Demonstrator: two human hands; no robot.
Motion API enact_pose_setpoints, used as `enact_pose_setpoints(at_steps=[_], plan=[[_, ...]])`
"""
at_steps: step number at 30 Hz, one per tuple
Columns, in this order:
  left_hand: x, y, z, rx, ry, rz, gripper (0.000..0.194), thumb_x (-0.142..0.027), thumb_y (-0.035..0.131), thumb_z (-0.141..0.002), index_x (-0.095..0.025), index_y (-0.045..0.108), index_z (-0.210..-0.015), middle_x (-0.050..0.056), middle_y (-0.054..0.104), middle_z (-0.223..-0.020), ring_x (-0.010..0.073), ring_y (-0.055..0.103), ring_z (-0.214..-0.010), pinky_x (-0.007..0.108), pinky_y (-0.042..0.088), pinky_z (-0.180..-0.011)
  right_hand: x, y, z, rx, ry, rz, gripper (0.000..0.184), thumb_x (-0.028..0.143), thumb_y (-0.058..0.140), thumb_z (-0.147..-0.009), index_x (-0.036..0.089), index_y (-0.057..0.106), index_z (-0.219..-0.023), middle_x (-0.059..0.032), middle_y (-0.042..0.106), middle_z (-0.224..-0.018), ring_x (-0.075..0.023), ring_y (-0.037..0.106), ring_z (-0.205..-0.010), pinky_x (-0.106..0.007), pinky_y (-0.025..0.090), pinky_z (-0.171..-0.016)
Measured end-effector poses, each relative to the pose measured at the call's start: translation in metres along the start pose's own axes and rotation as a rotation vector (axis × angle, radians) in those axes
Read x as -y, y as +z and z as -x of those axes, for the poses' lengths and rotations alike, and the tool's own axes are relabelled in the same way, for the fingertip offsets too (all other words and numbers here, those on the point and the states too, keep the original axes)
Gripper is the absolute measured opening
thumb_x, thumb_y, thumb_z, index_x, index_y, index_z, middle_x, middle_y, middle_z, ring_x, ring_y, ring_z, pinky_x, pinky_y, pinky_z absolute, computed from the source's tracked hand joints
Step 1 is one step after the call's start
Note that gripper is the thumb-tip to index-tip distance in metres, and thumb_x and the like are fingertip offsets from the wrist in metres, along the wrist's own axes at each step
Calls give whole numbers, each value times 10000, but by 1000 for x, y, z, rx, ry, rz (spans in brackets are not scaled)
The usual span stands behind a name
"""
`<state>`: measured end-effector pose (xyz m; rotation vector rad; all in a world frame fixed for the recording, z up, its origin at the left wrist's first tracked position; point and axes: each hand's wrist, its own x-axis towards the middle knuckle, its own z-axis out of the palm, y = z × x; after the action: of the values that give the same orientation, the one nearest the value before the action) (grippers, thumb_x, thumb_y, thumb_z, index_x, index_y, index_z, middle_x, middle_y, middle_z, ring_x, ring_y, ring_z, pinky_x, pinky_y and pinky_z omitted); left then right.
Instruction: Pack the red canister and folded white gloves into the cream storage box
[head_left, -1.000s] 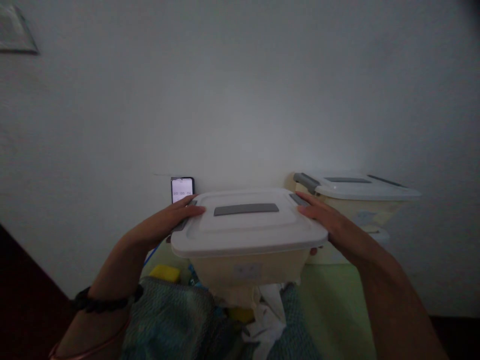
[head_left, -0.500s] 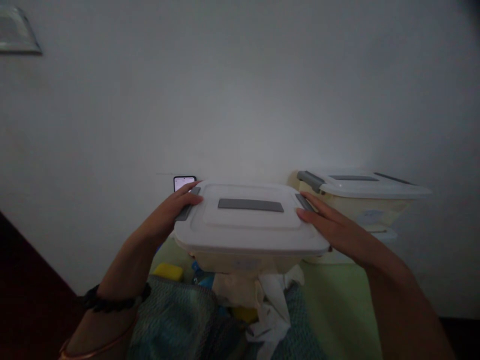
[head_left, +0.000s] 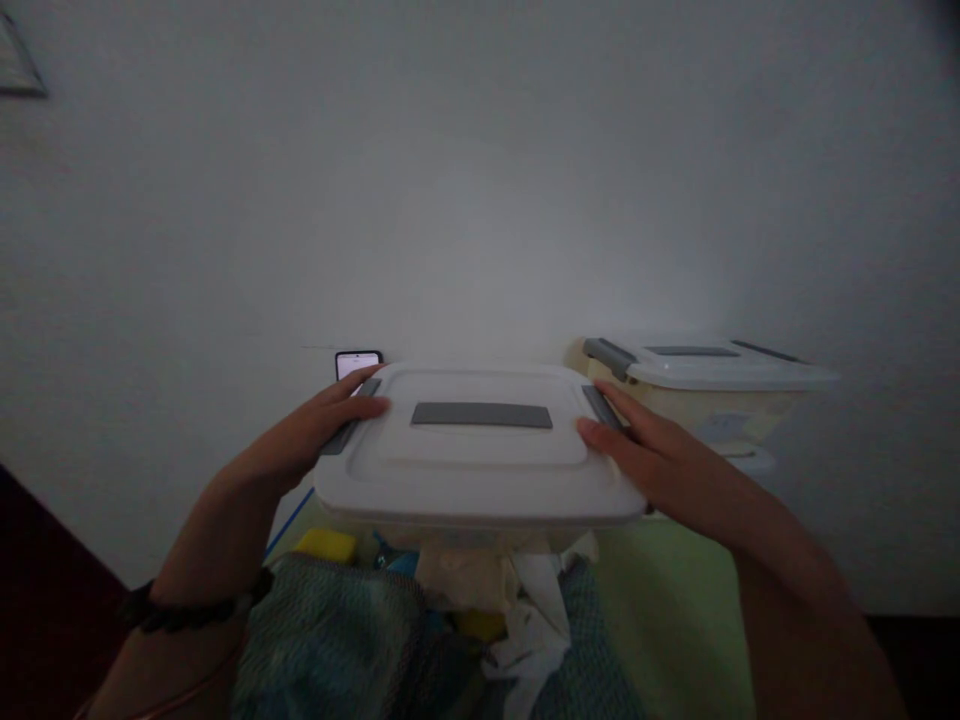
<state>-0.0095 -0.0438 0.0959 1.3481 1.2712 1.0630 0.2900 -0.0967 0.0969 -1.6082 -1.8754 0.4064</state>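
A storage box (head_left: 480, 480) with a white lid and a grey strip across its top is between my two hands. My left hand (head_left: 319, 420) grips its left end, thumb on the lid beside the grey latch. At the right end, my right hand (head_left: 637, 440) holds it the same way, with the thumb on the lid and the fingers along the side latch. The box's underside and back are hidden. Below its front edge lie a teal knitted cloth (head_left: 330, 630), a white cloth (head_left: 536, 620) and a yellow block (head_left: 326, 545).
Behind my right hand stands another lidded box (head_left: 712, 400), with a white lid edge below it. A phone (head_left: 358, 362) with a lit screen is against the wall (head_left: 480, 200). A pale green tabletop (head_left: 675, 580) shows at the right.
The held box appears slightly nearer and larger, covering more of its own front. The whole view has shifted a little, so the other box and phone sit further left.
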Motion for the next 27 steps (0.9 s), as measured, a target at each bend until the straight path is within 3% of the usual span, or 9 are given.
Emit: enact_pose_setpoints(at_steps=[4, 10, 15, 22, 24, 27], plan=[[3, 3, -1, 24, 2, -36, 627, -346, 649, -735, -274, 441, -1322, 23, 681, -1035, 142, 644, -673, 184, 508, -505, -11, 1, -8, 19, 53, 3, 706, 520, 373, -879, 83, 294, -1429, -124, 311, -1475, -287, 272, -1364, -463, 188, -1128], [7, 4, -4, 76, 31, -80, 582, -385, 642, -748, -296, 478, -1300, -9, 679, -1041, 131, 633, -729, 157, 503, -527, -8, -3, -8, 22, 123, 8, 704, 487, 394, -877, 64, 289, -1430, -109, 278, -1480, -271, 244, -1374, -441, 143, -1140], [12, 8, -9, 98, 60, -13, 569, -359, 635, -737, -283, 502, -1285, -8, 686, -1013, 128, 625, -701, 145, 479, -487, -11, -7, -8, -52, 131, 0, 661, 490, 456, -850, 133, 382, -1401, -100, 360, -1448, -326, 299, -1344, -495, 230, -1109], [10, 11, -8, 61, 86, 334, 509, -197, 509, -710, -194, 572, -1215, -2, 702, -809, 126, 628, -617, 165, 506, -521, -16, -5, -10, -23, 173, -38, 682, 511, 432, -857, 123, 359, -1413, -86, 366, -1455, -324, 304, -1348, -469, 319, -1081], [8, 10, -8, 49, 59, 345, 526, -190, 489, -708, -173, 565, -1228, 5, 704, -781, 133, 627, -596, 174, 501, -500, -14, -2, -10, -15, 188, -80, 667, 498, 458, -848, 144, 377, -1407, -98, 450, -1403, -334, 425, -1274, -454, 436, -993], [7, 9, -9, -70, 41, 350, 581, -181, 466, -708, -158, 516, -1286, 7, 713, -821, 126, 621, -586, 167, 481, -471, -8, 2, -10, 19, 223, -195, 660, 485, 496, -832, 184, 378, -1407, -121, 579, -1268, -302, 644, -956, -390, 571, -715]])
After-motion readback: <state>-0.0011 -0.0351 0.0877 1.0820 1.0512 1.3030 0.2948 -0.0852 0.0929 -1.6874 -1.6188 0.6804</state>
